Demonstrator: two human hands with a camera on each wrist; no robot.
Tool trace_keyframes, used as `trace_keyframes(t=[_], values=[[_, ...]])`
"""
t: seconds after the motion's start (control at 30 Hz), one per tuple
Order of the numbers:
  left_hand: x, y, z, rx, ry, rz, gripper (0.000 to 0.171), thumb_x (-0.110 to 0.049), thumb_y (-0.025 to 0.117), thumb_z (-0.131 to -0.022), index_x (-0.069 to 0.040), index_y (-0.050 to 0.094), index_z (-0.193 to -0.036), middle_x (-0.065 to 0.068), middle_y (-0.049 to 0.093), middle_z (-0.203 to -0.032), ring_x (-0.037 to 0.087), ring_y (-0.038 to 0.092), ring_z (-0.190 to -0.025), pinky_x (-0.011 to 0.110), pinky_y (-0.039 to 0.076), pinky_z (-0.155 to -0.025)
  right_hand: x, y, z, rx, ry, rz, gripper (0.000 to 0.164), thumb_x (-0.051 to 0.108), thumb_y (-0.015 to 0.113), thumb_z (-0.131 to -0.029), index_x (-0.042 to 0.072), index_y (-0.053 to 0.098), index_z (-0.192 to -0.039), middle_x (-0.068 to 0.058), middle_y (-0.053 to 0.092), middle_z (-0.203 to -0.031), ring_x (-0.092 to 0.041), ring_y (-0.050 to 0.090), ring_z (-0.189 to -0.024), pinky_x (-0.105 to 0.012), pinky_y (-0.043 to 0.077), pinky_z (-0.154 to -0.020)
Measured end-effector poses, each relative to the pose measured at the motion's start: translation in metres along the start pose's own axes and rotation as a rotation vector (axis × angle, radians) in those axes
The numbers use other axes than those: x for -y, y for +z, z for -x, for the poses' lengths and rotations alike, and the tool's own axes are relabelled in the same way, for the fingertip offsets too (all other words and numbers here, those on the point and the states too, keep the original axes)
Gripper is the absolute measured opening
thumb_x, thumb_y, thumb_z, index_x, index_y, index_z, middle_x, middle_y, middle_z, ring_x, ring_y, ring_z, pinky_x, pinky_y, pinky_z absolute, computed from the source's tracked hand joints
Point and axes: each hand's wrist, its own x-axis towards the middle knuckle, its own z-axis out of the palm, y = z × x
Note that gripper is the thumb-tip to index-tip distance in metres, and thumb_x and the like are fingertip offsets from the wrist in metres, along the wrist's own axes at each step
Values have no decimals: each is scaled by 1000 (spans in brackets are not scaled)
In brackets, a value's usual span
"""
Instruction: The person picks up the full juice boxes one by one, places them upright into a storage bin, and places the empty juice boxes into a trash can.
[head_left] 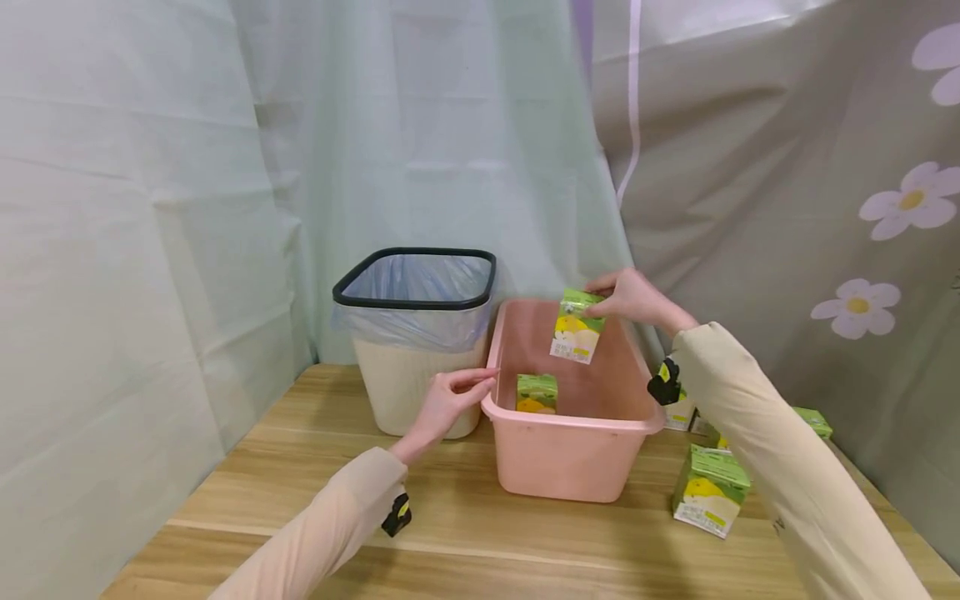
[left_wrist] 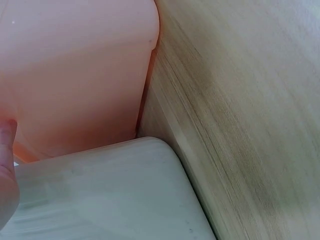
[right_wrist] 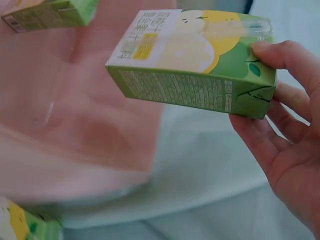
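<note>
My right hand (head_left: 637,298) holds a green and yellow juice box (right_wrist: 190,60) by its top end, thumb on one face and fingers on the other. The box hangs tilted above the pink plastic bin (head_left: 570,458). Inside the bin, near its front left, sits another juice box (head_left: 536,393). At the bin's left rim, my left hand (head_left: 444,404) pinches the edge between fingers and thumb. In the left wrist view only the thumb (left_wrist: 6,150) shows, against the bin's outer wall.
A cream trash can (head_left: 420,375) with a black rim and bluish liner stands left of the bin. On the wooden table (head_left: 450,533), right of the bin, a juice box (head_left: 711,492) lies tilted. Several more are partly hidden behind my right sleeve (head_left: 757,417). Curtains hang behind.
</note>
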Motion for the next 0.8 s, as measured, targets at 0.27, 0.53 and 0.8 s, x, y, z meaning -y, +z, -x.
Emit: trace_keyframes(t=[0.27,0.53,0.8], values=[[0,2,-1,0,1,26,29,-3,61,-86,12,59,-110,23,58,-108,22,58,-97,25,46,-77,-10,30,-12,40,0,-39,38,4,73,-73,-9,62,-108,-22,60,-105,-26,60,-87,-32,46,-69],[-1,2,-2,-2,3,28,28,-3,61,-86,12,59,-110,23,58,-108,23,57,-99,26,45,-78,-24,48,-16,54,9,12,35,4,73,-73,-8,64,-104,-21,62,-101,-18,58,-59,-28,45,-53],[2,1,0,-6,9,10,27,-2,61,-86,12,60,-109,23,59,-107,19,57,-97,25,46,-77,-40,66,-14,98,50,100,13,10,76,-70,2,67,-74,-1,51,-56,-8,37,-45,-24,33,-46]])
